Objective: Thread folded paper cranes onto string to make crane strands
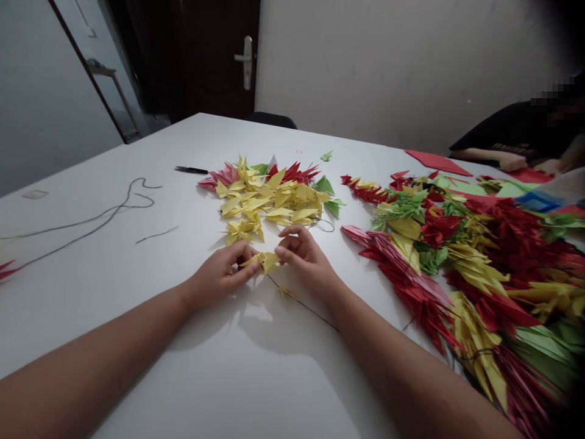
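Note:
My left hand pinches a folded yellow paper crane between thumb and fingers, just above the white table. From the right, my right hand has its fingers curled in, with the thumb at the crane's right end. A dark string runs from under the crane down to the right and passes behind my right forearm. On that string sits a small yellow folded piece. Just beyond my hands lies a pile of loose yellow paper cranes, with some pink, red and green ones around it.
Strung red, yellow, green and pink cranes heap up on the right. A dark pointed tool lies behind the pile. Loose dark string stretches across the left. At the far right another person sits by red paper.

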Demonstrator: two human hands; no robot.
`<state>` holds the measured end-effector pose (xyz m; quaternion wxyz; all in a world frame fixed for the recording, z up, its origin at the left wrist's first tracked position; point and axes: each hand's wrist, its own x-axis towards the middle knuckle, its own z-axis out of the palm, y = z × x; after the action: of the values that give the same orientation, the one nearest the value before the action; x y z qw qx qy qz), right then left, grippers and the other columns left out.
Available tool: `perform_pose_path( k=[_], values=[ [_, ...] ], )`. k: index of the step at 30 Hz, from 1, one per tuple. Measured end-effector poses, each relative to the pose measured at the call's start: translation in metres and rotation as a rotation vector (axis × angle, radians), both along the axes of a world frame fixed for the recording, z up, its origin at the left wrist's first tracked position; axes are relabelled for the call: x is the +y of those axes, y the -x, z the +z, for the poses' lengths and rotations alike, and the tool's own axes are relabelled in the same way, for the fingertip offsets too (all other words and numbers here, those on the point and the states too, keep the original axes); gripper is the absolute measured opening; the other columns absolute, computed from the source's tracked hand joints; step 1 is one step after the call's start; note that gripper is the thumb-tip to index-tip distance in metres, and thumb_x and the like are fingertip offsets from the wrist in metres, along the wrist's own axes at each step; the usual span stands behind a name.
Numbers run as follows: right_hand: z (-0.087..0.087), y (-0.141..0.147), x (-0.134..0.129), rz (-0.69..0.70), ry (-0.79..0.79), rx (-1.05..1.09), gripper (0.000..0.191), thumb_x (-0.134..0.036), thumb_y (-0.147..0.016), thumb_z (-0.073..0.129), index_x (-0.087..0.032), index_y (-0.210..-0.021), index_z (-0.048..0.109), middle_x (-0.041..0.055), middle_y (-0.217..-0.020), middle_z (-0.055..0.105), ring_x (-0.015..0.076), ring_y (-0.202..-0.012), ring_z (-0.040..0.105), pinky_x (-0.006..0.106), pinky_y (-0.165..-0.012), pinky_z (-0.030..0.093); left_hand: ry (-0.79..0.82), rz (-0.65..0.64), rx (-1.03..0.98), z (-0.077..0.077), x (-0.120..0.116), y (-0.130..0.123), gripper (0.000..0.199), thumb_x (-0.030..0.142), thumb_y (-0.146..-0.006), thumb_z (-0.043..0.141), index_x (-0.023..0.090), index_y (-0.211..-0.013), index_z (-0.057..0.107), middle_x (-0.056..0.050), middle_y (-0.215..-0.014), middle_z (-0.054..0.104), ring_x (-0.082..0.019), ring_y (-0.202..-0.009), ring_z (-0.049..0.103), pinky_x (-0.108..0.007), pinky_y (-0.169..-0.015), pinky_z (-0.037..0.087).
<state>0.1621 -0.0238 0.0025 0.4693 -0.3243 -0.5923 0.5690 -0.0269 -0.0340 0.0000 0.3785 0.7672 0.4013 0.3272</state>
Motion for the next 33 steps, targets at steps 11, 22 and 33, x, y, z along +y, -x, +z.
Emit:
perform_pose_path(
  k=[11, 22, 33],
  values=[
    [0.015, -0.031, -0.002, 0.288, -0.184, -0.725, 0.040, -0.044, -0.061, 0.071, -0.014, -0.082, 0.054, -0.0023, -0.067, 0.045, 0.0077, -0.061, 0.038, 0.019, -0.053, 0.030, -0.165, 0.116, 0.189, 0.004, -0.001, 0.000, 0.026, 0.038, -0.082, 0.042, 0.018, -0.067, 0.037, 0.000, -0.070, 0.050, -0.012, -0.063, 0.045, -0.022, -0.053, 0.034],
    [0.005, -0.021, -0.008, 0.302, -0.419, -0.732, 0.017, -0.025, -0.072, 0.061, -0.016, -0.085, 0.066, -0.0010, -0.065, 0.055, 0.0069, -0.057, 0.045, 0.018, -0.056, 0.035, -0.165, 0.130, 0.200, 0.004, -0.003, -0.001, 0.025, 0.036, -0.082, 0.043, 0.018, -0.066, 0.036, 0.004, -0.061, 0.042, -0.009, -0.054, 0.038, -0.022, -0.051, 0.032],
    [0.006, -0.024, -0.005, 0.332, -0.247, -0.704, 0.027, -0.035, -0.072, 0.064, -0.014, -0.088, 0.064, -0.0006, -0.067, 0.055, 0.0069, -0.057, 0.046, 0.017, -0.053, 0.037, -0.154, 0.149, 0.201, 0.005, -0.002, -0.002, 0.025, 0.037, -0.081, 0.043, 0.018, -0.066, 0.037, 0.003, -0.062, 0.044, -0.010, -0.055, 0.039, -0.022, -0.050, 0.032]
  ],
)
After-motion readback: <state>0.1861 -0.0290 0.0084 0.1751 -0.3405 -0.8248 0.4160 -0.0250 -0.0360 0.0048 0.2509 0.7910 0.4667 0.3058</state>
